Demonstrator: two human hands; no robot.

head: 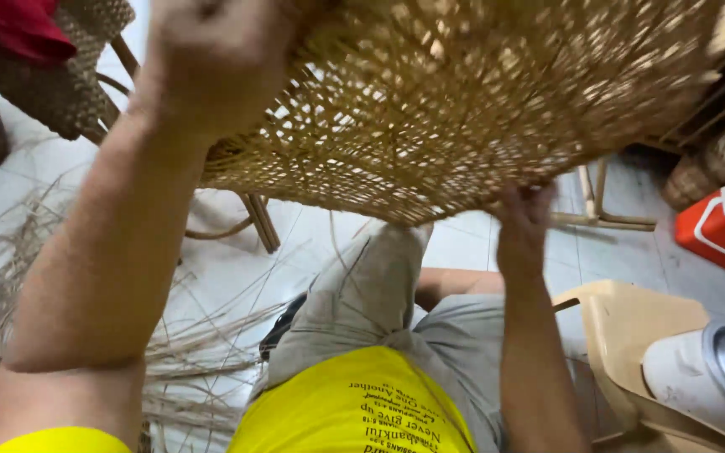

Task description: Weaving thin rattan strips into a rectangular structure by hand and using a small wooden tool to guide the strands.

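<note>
Cane panel (463, 101), held up above the lap, is mid-weave: left hand (211, 59) fisted on its top edge, right hand (526, 218) pinching its lower rim, likely needing 1 steady pull.

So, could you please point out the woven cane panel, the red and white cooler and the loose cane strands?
woven cane panel (463, 109), head view, middle of the weave.
red and white cooler (719, 228), head view, red side.
loose cane strands (203, 344), head view, bundle on the floor.
</note>
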